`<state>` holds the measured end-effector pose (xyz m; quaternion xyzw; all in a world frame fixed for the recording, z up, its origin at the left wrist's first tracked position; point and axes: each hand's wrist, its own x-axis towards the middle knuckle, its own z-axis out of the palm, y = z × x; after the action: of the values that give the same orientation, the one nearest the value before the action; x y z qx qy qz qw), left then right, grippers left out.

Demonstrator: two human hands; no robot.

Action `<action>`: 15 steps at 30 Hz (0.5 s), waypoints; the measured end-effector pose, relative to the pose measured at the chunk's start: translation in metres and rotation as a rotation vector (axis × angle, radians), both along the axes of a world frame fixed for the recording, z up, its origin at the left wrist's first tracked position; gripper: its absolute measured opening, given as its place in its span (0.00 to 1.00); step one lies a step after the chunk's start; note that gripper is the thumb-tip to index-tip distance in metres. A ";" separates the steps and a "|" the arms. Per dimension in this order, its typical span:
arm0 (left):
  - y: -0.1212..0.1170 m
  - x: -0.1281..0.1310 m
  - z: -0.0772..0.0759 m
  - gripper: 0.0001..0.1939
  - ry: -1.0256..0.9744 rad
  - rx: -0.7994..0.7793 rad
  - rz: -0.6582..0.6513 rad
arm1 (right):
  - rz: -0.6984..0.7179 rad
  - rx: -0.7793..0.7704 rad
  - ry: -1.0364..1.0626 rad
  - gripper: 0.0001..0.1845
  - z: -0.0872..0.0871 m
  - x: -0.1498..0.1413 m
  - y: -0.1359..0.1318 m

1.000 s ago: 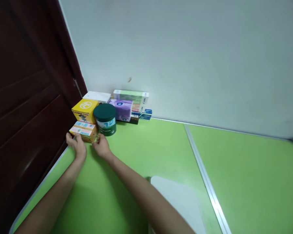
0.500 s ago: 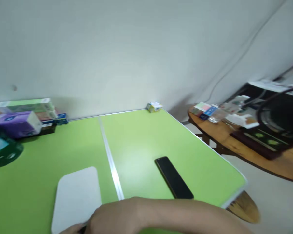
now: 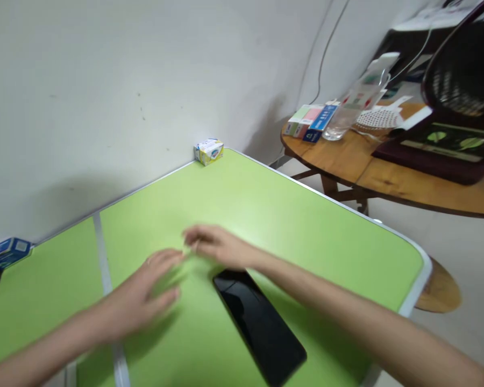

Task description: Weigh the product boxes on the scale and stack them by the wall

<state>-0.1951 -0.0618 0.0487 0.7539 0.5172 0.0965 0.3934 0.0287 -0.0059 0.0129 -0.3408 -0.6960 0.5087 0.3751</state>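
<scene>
My left hand hovers over the green table, fingers stretched forward and thumb apart, with nothing seen in it. Just beyond its fingertips is my right hand, slightly blurred. Its fingers bend loosely apart from the thumb, and I make out no object in them. A black smartphone lies flat on the table, its far end close under my right hand and wrist. At the bottom left, a sliver of a white object shows, mostly hidden behind my left forearm.
A small white and yellow box sits at the table's far corner by the wall. Blue packaging lies at the left edge. To the right, a wooden table carries boxes, a clear plastic jug and a dark mesh-backed object.
The view has swung right. My right hand has left the white flat object and is now above the phone's far end; my left hand has come into full view beside it.
</scene>
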 end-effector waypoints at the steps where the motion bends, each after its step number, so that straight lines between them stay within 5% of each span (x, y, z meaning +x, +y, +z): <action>1: 0.028 0.015 -0.007 0.27 -0.113 0.019 0.104 | -0.257 -0.031 0.067 0.11 -0.010 0.013 0.034; 4: 0.115 0.064 -0.042 0.29 -0.360 0.202 0.229 | -0.550 -0.033 0.123 0.22 -0.038 0.046 0.132; 8: 0.221 0.132 -0.085 0.40 -0.342 0.305 0.309 | -0.769 -0.053 0.132 0.35 -0.068 0.073 0.227; 11: 0.283 0.169 -0.105 0.43 -0.406 0.334 0.415 | -0.856 0.014 0.081 0.39 -0.095 0.089 0.279; 15: 0.338 0.185 -0.126 0.36 -0.391 0.411 0.454 | -0.809 0.308 -0.038 0.36 -0.131 0.110 0.339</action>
<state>-0.0097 0.2763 -0.0769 0.6506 0.5563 0.4256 0.2935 0.1392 0.3331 -0.1185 -0.5355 -0.5810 0.2047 0.5777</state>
